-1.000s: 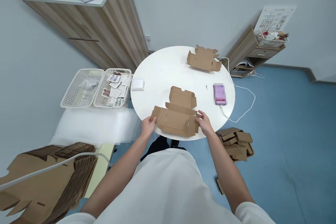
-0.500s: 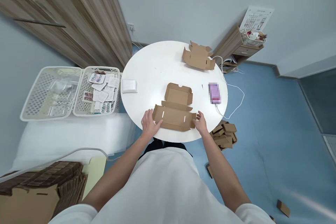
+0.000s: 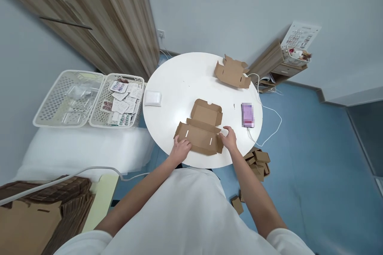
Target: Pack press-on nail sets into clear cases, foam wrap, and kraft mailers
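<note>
A partly unfolded brown cardboard box (image 3: 199, 138) lies in front of me on the round white table (image 3: 191, 73), its lid panel pointing away from me. My left hand (image 3: 180, 150) is closed over its near left edge, fingers on the front flap and thumb by the left side. At the right end, my right hand (image 3: 229, 139) has its thumb and fingers around the side flap. A second opened cardboard box (image 3: 232, 72) rests at the table's far right.
On the table are a phone (image 3: 247, 114) with a white cable and a small white packet (image 3: 153, 98). Two white baskets (image 3: 92, 117) with packs and cards stand left. Flat cardboard (image 3: 32, 223) is stacked lower left; small boxes (image 3: 259, 163) lie on the floor right.
My left hand has slid from the box's left end to its near edge. The box has turned slightly clockwise. My right hand stays at the right flap. The view has shifted a little.
</note>
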A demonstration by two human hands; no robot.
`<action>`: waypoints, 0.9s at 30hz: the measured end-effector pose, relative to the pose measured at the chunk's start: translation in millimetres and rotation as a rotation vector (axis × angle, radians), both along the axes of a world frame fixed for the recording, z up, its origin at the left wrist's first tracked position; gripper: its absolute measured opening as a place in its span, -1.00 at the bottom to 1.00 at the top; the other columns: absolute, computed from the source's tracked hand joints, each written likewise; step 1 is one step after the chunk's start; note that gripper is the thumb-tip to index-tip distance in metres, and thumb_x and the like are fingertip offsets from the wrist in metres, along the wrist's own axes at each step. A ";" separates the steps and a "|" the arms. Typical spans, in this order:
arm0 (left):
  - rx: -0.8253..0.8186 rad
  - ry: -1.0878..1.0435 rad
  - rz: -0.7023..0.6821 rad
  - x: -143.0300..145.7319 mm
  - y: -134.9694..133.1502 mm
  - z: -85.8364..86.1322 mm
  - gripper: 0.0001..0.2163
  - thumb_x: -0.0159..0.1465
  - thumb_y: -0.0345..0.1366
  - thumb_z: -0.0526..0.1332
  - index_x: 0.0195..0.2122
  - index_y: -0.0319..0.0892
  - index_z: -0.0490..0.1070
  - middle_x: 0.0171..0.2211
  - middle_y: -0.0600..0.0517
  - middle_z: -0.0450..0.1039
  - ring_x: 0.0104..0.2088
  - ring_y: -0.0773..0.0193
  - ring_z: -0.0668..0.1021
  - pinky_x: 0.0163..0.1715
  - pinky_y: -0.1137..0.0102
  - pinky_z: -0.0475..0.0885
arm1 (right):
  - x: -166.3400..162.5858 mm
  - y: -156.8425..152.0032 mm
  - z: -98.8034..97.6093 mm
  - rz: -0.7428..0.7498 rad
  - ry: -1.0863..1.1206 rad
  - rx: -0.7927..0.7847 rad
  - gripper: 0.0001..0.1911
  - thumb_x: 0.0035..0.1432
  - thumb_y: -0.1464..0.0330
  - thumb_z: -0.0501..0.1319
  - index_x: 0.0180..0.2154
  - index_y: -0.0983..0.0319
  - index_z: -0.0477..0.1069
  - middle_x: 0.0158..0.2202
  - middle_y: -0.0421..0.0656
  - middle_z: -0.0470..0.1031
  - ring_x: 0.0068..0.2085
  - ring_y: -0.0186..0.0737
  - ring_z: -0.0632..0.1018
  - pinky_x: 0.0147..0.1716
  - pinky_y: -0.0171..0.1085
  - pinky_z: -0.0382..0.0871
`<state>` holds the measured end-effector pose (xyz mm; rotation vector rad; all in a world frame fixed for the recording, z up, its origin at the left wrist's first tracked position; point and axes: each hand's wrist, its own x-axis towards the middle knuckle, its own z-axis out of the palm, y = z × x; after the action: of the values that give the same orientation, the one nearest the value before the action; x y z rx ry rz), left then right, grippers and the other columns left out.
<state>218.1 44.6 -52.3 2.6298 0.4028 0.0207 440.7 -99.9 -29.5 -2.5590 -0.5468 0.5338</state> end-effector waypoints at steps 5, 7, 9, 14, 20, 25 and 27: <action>0.071 0.088 0.031 7.2 -7.7 -3.1 -0.72 0.13 -0.56 -0.03 -0.31 -0.12 0.40 -0.39 0.01 0.42 -0.30 0.23 0.45 0.06 -0.05 -0.16 | 25.3 18.0 -7.6 0.140 0.192 0.049 -0.56 0.00 0.29 0.12 -0.02 0.08 0.21 -0.04 -0.18 0.37 -0.03 -0.18 0.38 -0.07 -0.15 0.22; 0.100 0.132 0.033 11.4 -12.3 -2.4 -0.71 0.13 -0.57 -0.04 -0.31 -0.13 0.39 -0.39 0.01 0.41 -0.31 0.23 0.45 0.06 -0.04 -0.15 | 35.7 24.4 -11.5 0.180 0.262 0.086 -0.53 0.00 0.32 0.12 0.01 0.09 0.19 -0.06 -0.17 0.38 -0.07 -0.22 0.41 -0.10 -0.19 0.25; 0.117 0.179 0.028 16.4 -17.4 -1.3 -0.70 0.12 -0.58 -0.05 -0.30 -0.13 0.38 -0.38 0.01 0.41 -0.30 0.23 0.45 0.06 -0.02 -0.13 | 44.6 31.7 -15.4 0.214 0.312 0.131 -0.52 0.01 0.35 0.11 0.02 0.11 0.18 -0.10 -0.17 0.40 -0.14 -0.28 0.44 -0.13 -0.24 0.28; 0.118 0.236 0.029 30.4 -27.2 -0.7 -0.61 0.12 -0.62 -0.10 -0.11 -0.14 0.29 -0.21 -0.03 0.40 -0.21 0.25 0.45 0.05 0.11 0.03 | 55.8 51.0 -20.5 0.224 0.325 0.153 -0.57 0.02 0.38 0.11 -0.01 0.20 0.25 -0.22 -0.14 0.44 -0.24 -0.31 0.46 -0.22 -0.30 0.32; 0.150 0.264 0.194 45.9 -25.0 3.7 -0.43 0.08 -0.58 -0.05 0.15 -0.16 0.01 0.14 -0.17 0.10 0.04 0.15 0.32 -0.04 0.23 0.19 | 54.5 52.9 -13.2 0.329 0.268 0.193 -0.65 0.05 0.47 0.04 -0.10 0.18 0.34 -0.19 -0.18 0.47 -0.20 -0.32 0.47 -0.15 -0.29 0.31; 0.242 0.261 0.238 63.3 -13.3 17.7 -0.18 -0.05 -0.37 0.23 0.22 -0.21 -0.18 0.26 -0.22 -0.25 0.22 -0.07 -0.04 0.11 0.05 -0.08 | 47.8 42.7 -5.7 0.472 0.153 0.160 -0.63 0.08 0.48 0.00 -0.09 0.11 0.36 -0.10 -0.21 0.44 -0.10 -0.26 0.44 -0.06 -0.23 0.26; 0.250 0.286 0.189 70.4 -8.2 21.9 -0.05 -0.15 -0.31 0.31 0.23 -0.21 -0.20 0.26 -0.20 -0.29 0.23 -0.10 -0.18 0.12 -0.01 -0.19 | 44.5 40.0 -3.6 0.513 0.096 0.116 -0.62 0.08 0.48 -0.01 -0.08 0.11 0.36 -0.13 -0.20 0.45 -0.10 -0.23 0.43 -0.06 -0.21 0.25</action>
<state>288.6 36.4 -30.4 2.8368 0.7913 -0.2623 485.2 -59.9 -33.1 -2.2610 -1.1730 0.7650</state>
